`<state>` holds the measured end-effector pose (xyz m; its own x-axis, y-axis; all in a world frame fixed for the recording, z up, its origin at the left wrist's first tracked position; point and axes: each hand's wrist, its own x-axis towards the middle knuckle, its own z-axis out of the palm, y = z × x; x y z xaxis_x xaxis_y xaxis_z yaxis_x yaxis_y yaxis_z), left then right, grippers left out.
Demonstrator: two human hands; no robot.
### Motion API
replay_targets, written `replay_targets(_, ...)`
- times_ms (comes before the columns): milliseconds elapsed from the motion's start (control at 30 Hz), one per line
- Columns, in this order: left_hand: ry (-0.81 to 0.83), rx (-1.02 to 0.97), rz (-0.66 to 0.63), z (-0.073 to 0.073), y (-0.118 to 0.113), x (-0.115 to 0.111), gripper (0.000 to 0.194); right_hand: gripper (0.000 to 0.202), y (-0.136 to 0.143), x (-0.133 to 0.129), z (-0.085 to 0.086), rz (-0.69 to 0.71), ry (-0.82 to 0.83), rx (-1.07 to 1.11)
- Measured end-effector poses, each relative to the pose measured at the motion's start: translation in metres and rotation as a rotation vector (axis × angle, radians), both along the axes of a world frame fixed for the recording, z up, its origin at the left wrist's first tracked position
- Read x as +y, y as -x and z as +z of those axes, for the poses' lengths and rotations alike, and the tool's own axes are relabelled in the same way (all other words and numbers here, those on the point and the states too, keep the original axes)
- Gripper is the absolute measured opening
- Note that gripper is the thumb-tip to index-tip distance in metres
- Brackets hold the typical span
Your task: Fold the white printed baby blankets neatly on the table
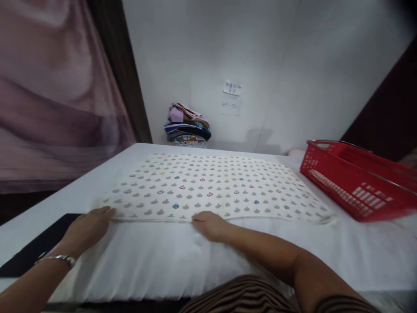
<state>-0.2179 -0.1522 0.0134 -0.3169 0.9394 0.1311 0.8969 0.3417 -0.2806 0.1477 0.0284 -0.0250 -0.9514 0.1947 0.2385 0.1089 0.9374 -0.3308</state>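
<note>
A white cloth (215, 187) printed with small grey duck-like shapes and coloured motifs lies spread flat on a white-covered table. At its near left corner, my left hand (89, 227), with a silver bracelet at the wrist, has its fingers closed on the edge. My right hand (210, 225) pinches the same near edge around the middle, thumb and fingers together. The cloth's near right corner looks slightly folded. Fingertips of both hands are partly hidden.
A red plastic basket (352, 178) stands at the table's right. Folded clothes (188, 124) are stacked by the back wall, near paper labels (232, 88). A dark flat item (35, 248) lies left of my left hand. A pink curtain (58, 95) hangs at the left.
</note>
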Motion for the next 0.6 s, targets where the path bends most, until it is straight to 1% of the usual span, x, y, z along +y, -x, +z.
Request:
replay_targets(33, -0.024, -0.014, -0.035, 0.0, -0.014, 0.011, 0.045, 0.027, -0.013, 0.004, 0.001, -0.036, 0.039, 0.01)
replay_targets(100, -0.043, -0.083, -0.165, -0.001, -0.053, 0.038, 0.042, 0.028, -0.044, 0.015, 0.004, -0.081, 0.067, 0.018)
replay_targets(167, -0.035, -0.182, -0.342, -0.002, -0.1, 0.069, 0.04, 0.029, -0.083, 0.029, 0.005, -0.082, 0.013, 0.046)
replay_targets(233, -0.053, -0.276, -0.5, -0.003, -0.15, 0.1, 0.039, 0.029, -0.126, 0.043, 0.006, -0.093, -0.081, 0.101)
replay_targets(300, -0.081, -0.354, -0.645, -0.005, -0.197, 0.128, 0.038, 0.029, -0.172, 0.056, 0.006, -0.171, -0.148, 0.144)
replay_targets(367, -0.093, -0.414, -0.768, -0.007, -0.238, 0.152, 0.036, 0.029, -0.219, 0.066, 0.007, -0.293, -0.18, 0.142)
replay_targets(400, -0.089, -0.437, -0.811, -0.008, -0.256, 0.162, 0.034, 0.029, -0.243, 0.07, 0.008, -0.359, -0.191, 0.127)
replay_targets(467, -0.066, -0.472, -0.857, -0.01, -0.287, 0.179, 0.031, 0.027, -0.289, 0.079, 0.009, -0.488, -0.213, 0.076)
replay_targets(600, 0.022, -0.494, -0.898, -0.013, -0.332, 0.201, 0.025, 0.027, -0.372, 0.099, 0.015, -0.707, -0.245, -0.033)
